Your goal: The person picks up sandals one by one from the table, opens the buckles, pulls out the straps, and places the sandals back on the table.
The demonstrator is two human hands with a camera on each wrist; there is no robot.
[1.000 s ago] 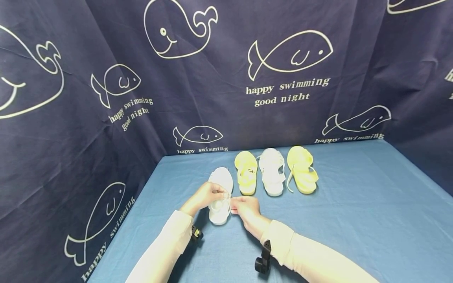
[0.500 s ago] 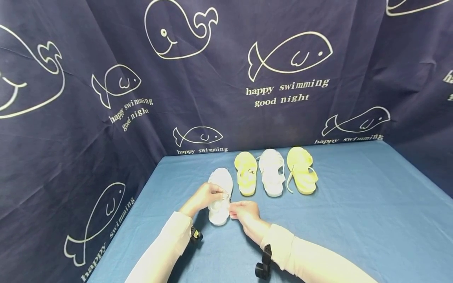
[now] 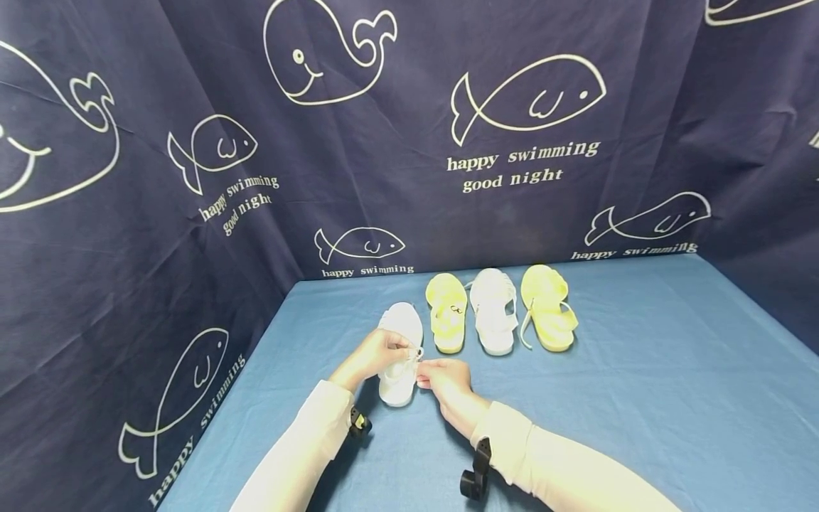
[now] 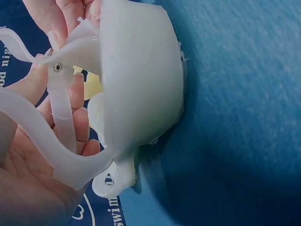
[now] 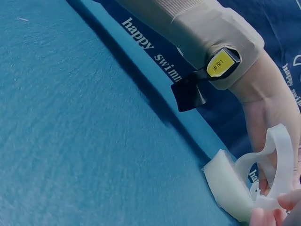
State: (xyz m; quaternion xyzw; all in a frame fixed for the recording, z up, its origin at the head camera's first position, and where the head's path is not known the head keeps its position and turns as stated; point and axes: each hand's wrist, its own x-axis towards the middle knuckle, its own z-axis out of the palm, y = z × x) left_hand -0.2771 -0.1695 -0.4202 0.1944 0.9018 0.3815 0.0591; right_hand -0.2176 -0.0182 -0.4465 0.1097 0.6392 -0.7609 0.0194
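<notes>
A white sandal (image 3: 399,355) lies on the blue cloth (image 3: 640,384), nearest me and left of the row. My left hand (image 3: 377,352) pinches its strap near the buckle (image 3: 417,353). Facing it, my right hand (image 3: 441,377) pinches the strap's free end from the right side. In the left wrist view the white sandal (image 4: 141,89) fills the frame, with its strap (image 4: 61,117) held by my left hand (image 4: 28,179). The right wrist view shows the sandal's heel (image 5: 230,190) and strap loop (image 5: 277,160).
Behind the held sandal stands a row: a yellow sandal (image 3: 446,321), a second white sandal (image 3: 493,320) and another yellow sandal (image 3: 546,316). Dark blue fish-print curtains (image 3: 512,142) close off the back and both sides.
Both hands stay at the white sandal's strap; the fingers have shifted only slightly at the buckle. The other sandals have not moved.
</notes>
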